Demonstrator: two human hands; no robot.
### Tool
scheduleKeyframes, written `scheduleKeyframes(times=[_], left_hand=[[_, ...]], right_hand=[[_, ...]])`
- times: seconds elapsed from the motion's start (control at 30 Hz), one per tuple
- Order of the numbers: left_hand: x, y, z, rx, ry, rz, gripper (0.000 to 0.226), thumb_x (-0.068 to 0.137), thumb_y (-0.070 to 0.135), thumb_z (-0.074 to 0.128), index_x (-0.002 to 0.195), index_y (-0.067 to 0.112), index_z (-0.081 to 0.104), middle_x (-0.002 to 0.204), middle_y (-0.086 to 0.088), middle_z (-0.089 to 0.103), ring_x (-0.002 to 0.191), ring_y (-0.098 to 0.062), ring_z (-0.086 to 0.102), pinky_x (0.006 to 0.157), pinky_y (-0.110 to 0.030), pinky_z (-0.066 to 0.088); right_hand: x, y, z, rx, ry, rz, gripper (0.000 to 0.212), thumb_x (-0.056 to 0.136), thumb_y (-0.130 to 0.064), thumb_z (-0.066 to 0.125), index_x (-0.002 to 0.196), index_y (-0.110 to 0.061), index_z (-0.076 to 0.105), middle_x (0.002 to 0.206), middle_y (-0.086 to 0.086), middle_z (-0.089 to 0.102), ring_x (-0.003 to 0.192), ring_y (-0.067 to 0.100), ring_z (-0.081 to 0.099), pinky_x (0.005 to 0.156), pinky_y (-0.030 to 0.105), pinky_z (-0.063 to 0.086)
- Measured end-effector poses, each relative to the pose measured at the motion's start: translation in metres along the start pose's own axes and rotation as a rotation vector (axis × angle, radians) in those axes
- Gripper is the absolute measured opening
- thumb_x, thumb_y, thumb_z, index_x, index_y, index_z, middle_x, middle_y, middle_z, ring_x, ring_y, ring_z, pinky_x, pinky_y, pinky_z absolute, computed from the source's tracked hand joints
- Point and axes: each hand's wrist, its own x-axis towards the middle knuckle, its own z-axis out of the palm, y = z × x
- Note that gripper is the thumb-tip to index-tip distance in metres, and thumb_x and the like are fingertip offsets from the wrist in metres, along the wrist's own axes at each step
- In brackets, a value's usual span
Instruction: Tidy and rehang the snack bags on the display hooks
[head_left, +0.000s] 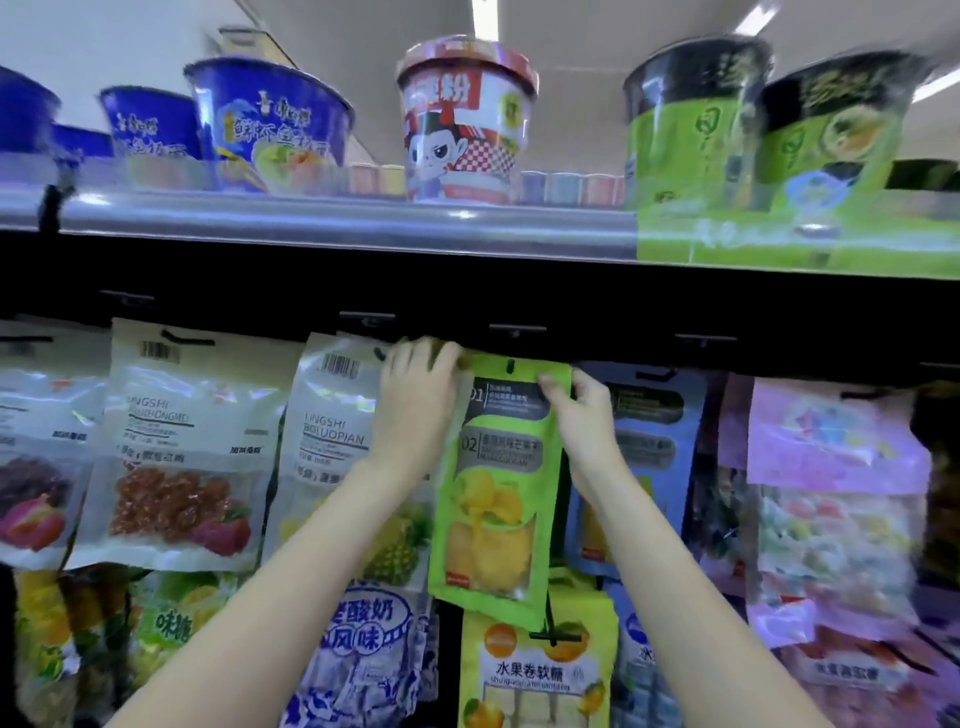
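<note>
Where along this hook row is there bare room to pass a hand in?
Only the dark strip under the silver shelf edge, above the bag tops, shows bare. Below it is crowded: the green mango bag, held by the left hand and right hand, sits between the clear pineapple bag and a blue bag.

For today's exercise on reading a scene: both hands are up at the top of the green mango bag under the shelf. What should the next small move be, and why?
Probably ease the green mango bag up and back so its hang hole slips onto a hook. The left hand and right hand grip its top corners just under the shelf edge, and whether it already sits on a hook cannot be told.
</note>
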Motion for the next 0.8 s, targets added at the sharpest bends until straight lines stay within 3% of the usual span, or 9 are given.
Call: scheduleKeyframes(times=[0.1, 0.2, 0.3, 0.37, 0.47, 0.63, 0.7, 0.8], left_hand=[[0.006, 0.006, -0.002, 0.135, -0.092, -0.023, 0.028, 0.068, 0.01, 0.064, 0.095, 0.005, 0.056, 0.08, -0.016, 0.062, 0.074, -0.032, 0.061, 0.077, -0.037, 0.028], [0.01, 0.012, -0.004, 0.186, -0.163, -0.077, 0.03, 0.067, 0.001, 0.072, 0.095, 0.001, 0.061, 0.081, -0.016, 0.065, 0.078, -0.034, 0.061, 0.076, -0.037, 0.026], [0.014, 0.017, -0.006, 0.073, -0.24, -0.218, 0.031, 0.086, -0.001, 0.054, 0.116, 0.0, 0.054, 0.1, -0.018, 0.065, 0.107, -0.037, 0.05, 0.09, -0.039, 0.022], [0.016, 0.018, -0.007, 0.056, -0.261, -0.28, 0.035, 0.09, 0.001, 0.045, 0.125, 0.002, 0.047, 0.11, -0.019, 0.061, 0.116, -0.034, 0.042, 0.095, -0.038, 0.02], [0.019, 0.018, -0.012, 0.053, -0.26, -0.282, 0.042, 0.086, -0.006, 0.04, 0.127, 0.002, 0.043, 0.108, -0.02, 0.061, 0.116, -0.033, 0.041, 0.093, -0.036, 0.021], [0.023, 0.017, -0.01, 0.099, -0.311, -0.23, 0.05, 0.086, -0.006, 0.037, 0.135, 0.005, 0.036, 0.115, -0.019, 0.06, 0.12, -0.032, 0.039, 0.094, -0.037, 0.023], [0.027, 0.013, -0.007, 0.106, -0.316, -0.214, 0.047, 0.088, -0.002, 0.032, 0.134, 0.005, 0.041, 0.116, -0.021, 0.059, 0.12, -0.033, 0.041, 0.096, -0.039, 0.026], [0.024, 0.003, -0.002, -0.007, -0.24, -0.166, 0.055, 0.072, 0.001, 0.024, 0.114, -0.001, 0.059, 0.104, -0.028, 0.062, 0.111, -0.04, 0.045, 0.092, -0.042, 0.03]], right_hand=[[0.004, -0.005, 0.0, -0.107, 0.008, -0.009, 0.03, 0.097, -0.018, 0.048, 0.119, 0.001, 0.055, 0.113, 0.01, 0.059, 0.112, 0.028, 0.052, 0.085, 0.032, 0.039], [0.005, -0.011, -0.002, -0.198, 0.022, -0.039, 0.031, 0.098, -0.017, 0.045, 0.12, 0.004, 0.053, 0.116, 0.019, 0.059, 0.111, 0.036, 0.052, 0.084, 0.034, 0.04], [0.001, -0.013, -0.002, -0.193, 0.039, -0.073, 0.029, 0.098, -0.016, 0.046, 0.119, 0.001, 0.055, 0.116, 0.015, 0.059, 0.111, 0.029, 0.051, 0.083, 0.029, 0.036], [0.001, -0.015, -0.003, -0.177, 0.046, -0.053, 0.026, 0.097, -0.015, 0.046, 0.114, 0.002, 0.057, 0.107, 0.016, 0.06, 0.102, 0.028, 0.052, 0.082, 0.032, 0.038], [0.003, -0.018, -0.002, -0.138, 0.038, -0.011, 0.024, 0.098, -0.015, 0.046, 0.112, 0.001, 0.057, 0.095, 0.008, 0.055, 0.091, 0.021, 0.048, 0.077, 0.027, 0.034], [0.0, -0.014, 0.001, -0.133, 0.037, -0.001, 0.024, 0.098, -0.018, 0.045, 0.112, -0.001, 0.057, 0.101, 0.014, 0.06, 0.092, 0.023, 0.051, 0.076, 0.028, 0.036], [-0.001, -0.013, 0.004, -0.128, 0.042, 0.007, 0.026, 0.098, -0.019, 0.046, 0.117, -0.004, 0.056, 0.11, 0.015, 0.061, 0.103, 0.027, 0.054, 0.085, 0.033, 0.04], [0.0, -0.012, 0.006, -0.136, 0.046, 0.024, 0.03, 0.097, -0.021, 0.048, 0.122, -0.005, 0.055, 0.117, 0.015, 0.061, 0.113, 0.031, 0.053, 0.098, 0.043, 0.043]])
